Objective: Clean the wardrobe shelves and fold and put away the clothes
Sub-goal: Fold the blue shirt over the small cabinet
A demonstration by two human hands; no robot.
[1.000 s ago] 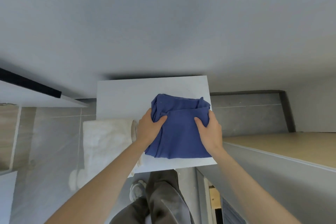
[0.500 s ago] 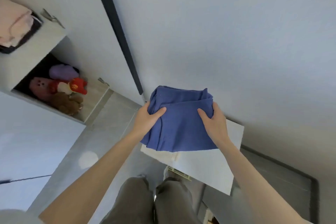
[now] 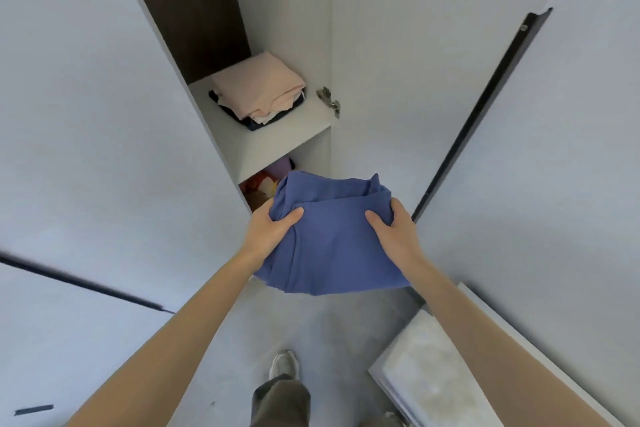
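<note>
I hold a folded blue garment (image 3: 332,236) in the air in front of the open wardrobe. My left hand (image 3: 270,229) grips its left edge, thumb on top. My right hand (image 3: 394,232) grips its right edge the same way. Ahead and above, a white wardrobe shelf (image 3: 277,139) carries a small stack of folded clothes (image 3: 259,90) with a pink piece on top and dark ones under it. The garment partly hides the compartment below that shelf.
Soft toys (image 3: 263,184) lie in the lower compartment. An open wardrobe door (image 3: 519,114) with a dark edge strip stands at the right, its hinge (image 3: 329,100) by the shelf. A white table (image 3: 460,364) with a pale cloth (image 3: 426,378) sits at lower right. Grey floor lies below.
I have turned from the white table to the wardrobe, carrying the blue garment in both hands. The shelf with the stack is now straight ahead.
</note>
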